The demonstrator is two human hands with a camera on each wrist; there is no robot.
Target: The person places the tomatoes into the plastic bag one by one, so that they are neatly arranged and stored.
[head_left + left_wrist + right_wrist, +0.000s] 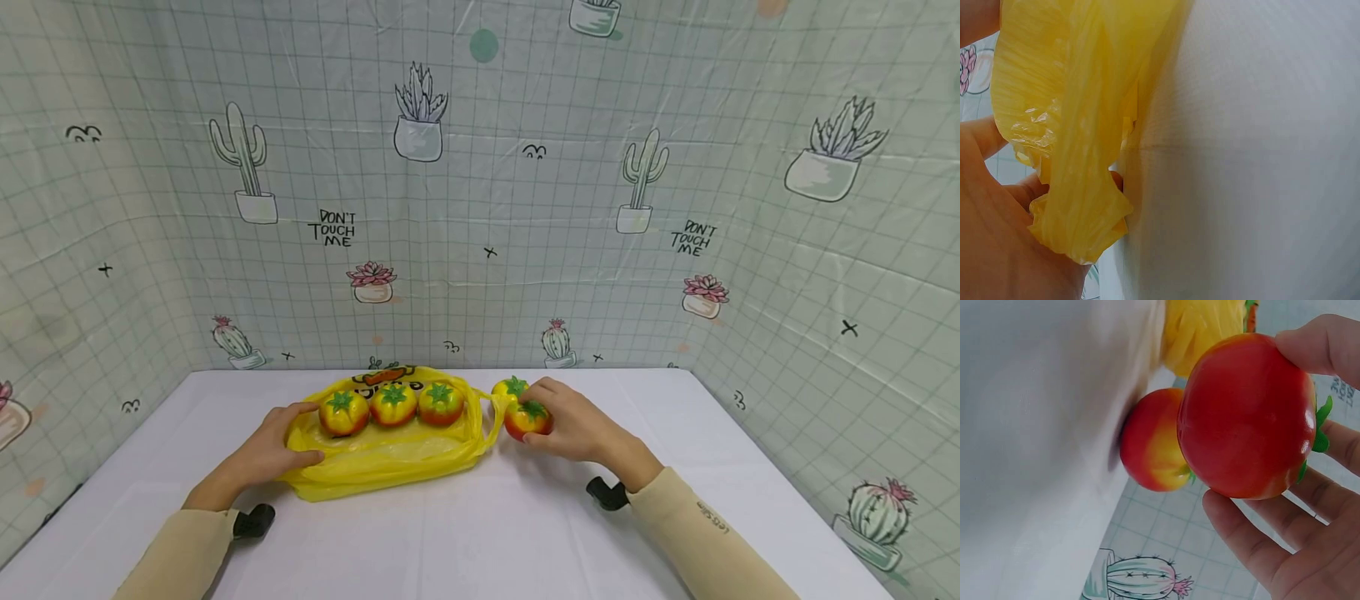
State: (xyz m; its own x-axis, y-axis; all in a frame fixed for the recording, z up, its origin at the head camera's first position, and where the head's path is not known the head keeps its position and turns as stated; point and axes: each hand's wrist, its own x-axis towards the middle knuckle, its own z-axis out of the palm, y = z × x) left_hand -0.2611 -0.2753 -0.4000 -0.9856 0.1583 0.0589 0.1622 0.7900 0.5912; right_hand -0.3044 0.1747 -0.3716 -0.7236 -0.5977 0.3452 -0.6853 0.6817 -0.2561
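My right hand (573,421) grips a glossy red-and-yellow tomato (1247,415) with a green leafy top, thumb on one side and fingers on the other. Just behind it a second tomato (1154,439) rests on the table, right of the yellow plastic bag (390,467). Three more tomatoes stand in a row within the bag's raised edges: a left one (344,413), a middle one (393,405) and a right one (441,404). My left hand (266,450) holds the bag's left end, thumb and fingers spread apart; crumpled plastic (1079,206) partly hides its fingers in the left wrist view.
A white cloth covers the table (480,542). Cactus-printed grid sheeting (480,208) rises behind it and on both sides. A loose handle (493,425) of the bag reaches toward the tomatoes on the right. Each wrist carries a black mount.
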